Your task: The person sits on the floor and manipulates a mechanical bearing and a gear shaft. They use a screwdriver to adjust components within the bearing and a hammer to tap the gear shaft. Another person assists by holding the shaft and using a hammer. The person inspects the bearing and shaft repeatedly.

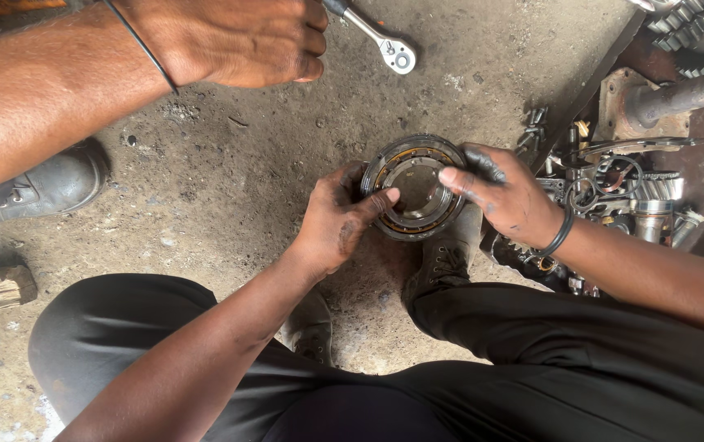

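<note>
Black-trousered knees framed the view from below. Between them, the left hand [337,219] and right hand [501,192] each kept a pinching grip on a round bearing ring [415,187], thumbs on its inner edge, holding it just above the dirt floor [237,172]. Right of the grip lay greasy gear parts [638,192]. Above it, another person's hand [237,41] held a ratchet wrench [380,41].
</note>
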